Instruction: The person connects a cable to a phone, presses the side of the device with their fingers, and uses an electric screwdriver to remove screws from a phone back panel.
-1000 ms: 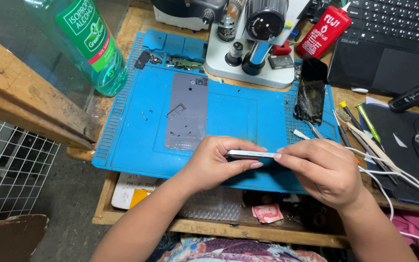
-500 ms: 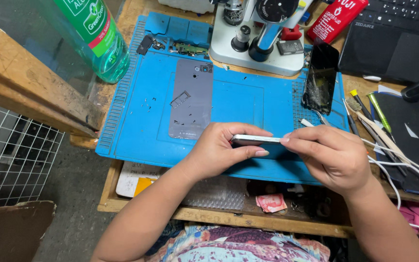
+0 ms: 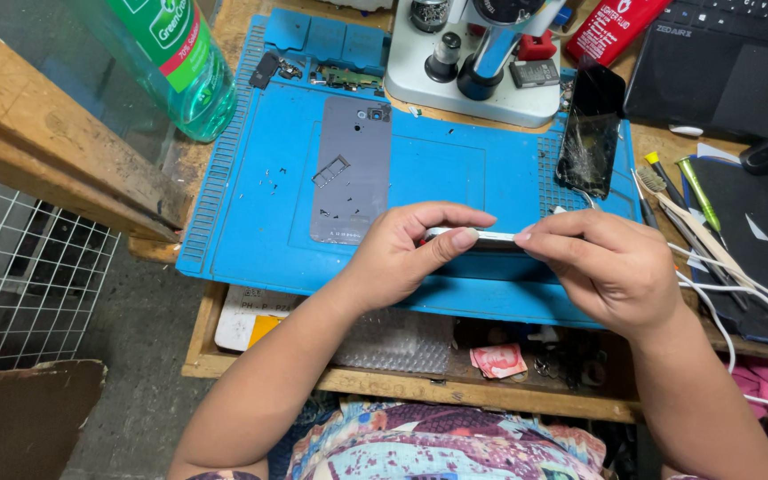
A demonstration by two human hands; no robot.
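The left hand (image 3: 401, 253) and the right hand (image 3: 601, 267) together pinch a thin phone frame (image 3: 481, 237) edge-on, thumbs and fingertips clamped on its two ends, holding it just above the near part of the blue repair mat (image 3: 250, 187). On the mat beyond the left hand lies a grey phone back cover (image 3: 353, 169). Beyond the right hand lies a cracked black phone screen (image 3: 590, 129), at the mat's right edge. Farther back stands a microscope base (image 3: 481, 93), with a green bottle (image 3: 179, 62) at the table's (image 3: 250, 373) left corner. White cables (image 3: 739, 298) trail to the right.
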